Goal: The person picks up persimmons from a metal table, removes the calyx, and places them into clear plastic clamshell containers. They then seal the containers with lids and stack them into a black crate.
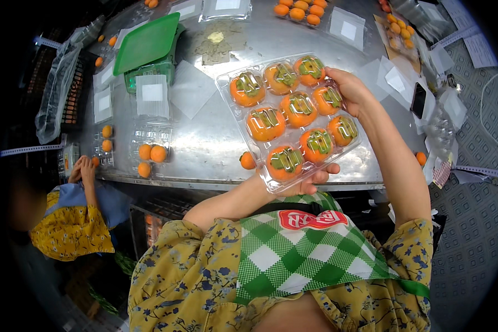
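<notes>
While the right hand (346, 91) grips one side of a clear pack (290, 119) near its far corner, the left hand (320, 176) holds it from below in the head view, its palm hidden by the plastic and its bent fingers showing past the side nearest the body. The pack is raised and tilted above the near edge of a metal counter (205, 149), and nine orange persimmons sit in it in three rows of three, their green calyxes facing up. One loose persimmon (247, 160) shows just beside the pack, close to the counter's near edge. Left of that, by the same edge, lies a clear tray (165, 136) with three fruits in its near cups, and farther toward the near left corner are two more fruits (107, 138), one behind the other. Beyond these stands a device with a green top (149, 41), with a clear lid bearing a white square (152, 99) on its near side. Toward the far edge lies a pack of orange fruit (300, 10); by the right edge rests a black phone (419, 100). At the near left corner, a co-worker's hands (84, 169) are close together; what they hold cannot be made out.
</notes>
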A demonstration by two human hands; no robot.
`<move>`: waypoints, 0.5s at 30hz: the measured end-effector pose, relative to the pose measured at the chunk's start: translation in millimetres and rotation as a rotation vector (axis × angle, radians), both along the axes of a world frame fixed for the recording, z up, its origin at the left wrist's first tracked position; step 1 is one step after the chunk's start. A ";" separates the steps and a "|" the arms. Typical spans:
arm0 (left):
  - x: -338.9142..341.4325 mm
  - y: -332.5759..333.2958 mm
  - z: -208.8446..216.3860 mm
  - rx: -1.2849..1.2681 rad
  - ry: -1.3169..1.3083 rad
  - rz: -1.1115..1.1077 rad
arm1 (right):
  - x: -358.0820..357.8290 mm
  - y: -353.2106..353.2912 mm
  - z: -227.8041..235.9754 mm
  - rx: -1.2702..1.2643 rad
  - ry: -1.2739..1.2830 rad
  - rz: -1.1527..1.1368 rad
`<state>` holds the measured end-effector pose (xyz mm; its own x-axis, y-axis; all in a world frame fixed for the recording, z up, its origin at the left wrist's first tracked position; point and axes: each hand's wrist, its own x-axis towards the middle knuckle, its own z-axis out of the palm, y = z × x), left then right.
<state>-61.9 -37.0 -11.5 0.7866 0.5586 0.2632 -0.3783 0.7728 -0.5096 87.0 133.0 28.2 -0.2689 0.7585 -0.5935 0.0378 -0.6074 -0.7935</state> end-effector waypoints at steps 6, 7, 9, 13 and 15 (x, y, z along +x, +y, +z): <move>-3.2 2.6 2.5 -0.025 0.002 -0.005 | -4.1 -1.8 3.7 -0.040 -0.151 0.102; -3.0 2.5 2.4 -0.038 0.001 -0.012 | -5.5 -2.7 5.6 -0.049 -0.183 0.103; -2.5 2.5 2.8 -0.043 0.007 -0.013 | -1.1 1.2 -5.1 -0.059 -0.186 0.123; -7.3 0.9 1.5 -0.028 0.039 0.000 | 2.8 2.9 -4.9 -0.076 -0.174 0.183; -5.1 -2.4 -1.8 -0.042 0.021 0.007 | -0.6 1.1 -1.1 -0.057 -0.196 0.199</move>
<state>-67.1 -39.4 -13.3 0.7876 0.5744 0.2232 -0.3944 0.7481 -0.5336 86.4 134.1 27.1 -0.2854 0.6659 -0.6893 0.3101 -0.6164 -0.7238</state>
